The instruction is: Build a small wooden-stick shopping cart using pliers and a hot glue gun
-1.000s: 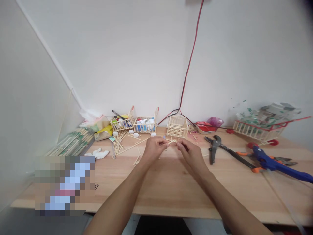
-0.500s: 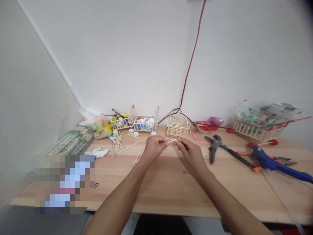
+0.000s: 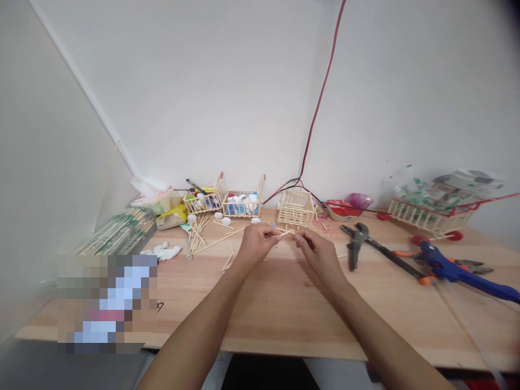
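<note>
My left hand (image 3: 257, 244) and my right hand (image 3: 319, 252) meet above the middle of the wooden table (image 3: 264, 303). Both are closed in a pinch on a short thin wooden stick (image 3: 286, 233) held between their fingertips. Just behind the hands stands a small basket made of sticks (image 3: 295, 208). Loose sticks (image 3: 211, 238) lie scattered on the table to the left of my left hand.
Two stick carts holding bottle caps (image 3: 239, 203) stand at the back left, beside bundled sticks (image 3: 117, 233). Pliers (image 3: 355, 241) and a blue glue gun (image 3: 459, 269) lie to the right. A larger stick cart (image 3: 430, 214) sits at far right. A red cable (image 3: 320, 97) hangs down the wall.
</note>
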Demonstrator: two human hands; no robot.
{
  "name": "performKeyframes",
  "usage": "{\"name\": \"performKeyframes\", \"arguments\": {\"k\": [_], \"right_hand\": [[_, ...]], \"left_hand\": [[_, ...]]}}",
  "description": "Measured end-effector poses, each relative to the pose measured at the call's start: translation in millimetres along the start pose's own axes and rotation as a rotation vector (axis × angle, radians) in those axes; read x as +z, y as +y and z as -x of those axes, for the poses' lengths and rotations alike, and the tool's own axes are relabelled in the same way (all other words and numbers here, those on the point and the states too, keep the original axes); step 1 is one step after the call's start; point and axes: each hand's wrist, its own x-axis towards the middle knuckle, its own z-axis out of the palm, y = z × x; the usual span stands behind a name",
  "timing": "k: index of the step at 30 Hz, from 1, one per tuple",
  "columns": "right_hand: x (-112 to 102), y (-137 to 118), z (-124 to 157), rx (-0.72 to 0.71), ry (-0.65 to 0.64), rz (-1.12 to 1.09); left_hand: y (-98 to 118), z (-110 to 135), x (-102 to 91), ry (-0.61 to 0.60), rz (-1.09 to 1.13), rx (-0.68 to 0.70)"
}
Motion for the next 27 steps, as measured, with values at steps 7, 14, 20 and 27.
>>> {"name": "performKeyframes", "arguments": {"k": [7, 14, 20, 27], "right_hand": [[1.8, 2.9, -0.5, -0.015, 0.021, -0.005], [1.3, 4.2, -0.6, -0.009, 0.015, -0.005], [1.3, 3.3, -0.9, -0.015, 0.025, -0.009], [1.0, 4.3, -0.7, -0.014, 0.025, 0.001]], "left_hand": [[-0.5, -0.7, 0.2, -0.004, -0.001, -0.019], [0.0, 0.0, 0.1, -0.002, 0.011, -0.013], [3.5, -0.1, 0.0, 0.006, 0.051, -0.042], [3.5, -0.6, -0.1, 0.005, 0.053, -0.054]]}}
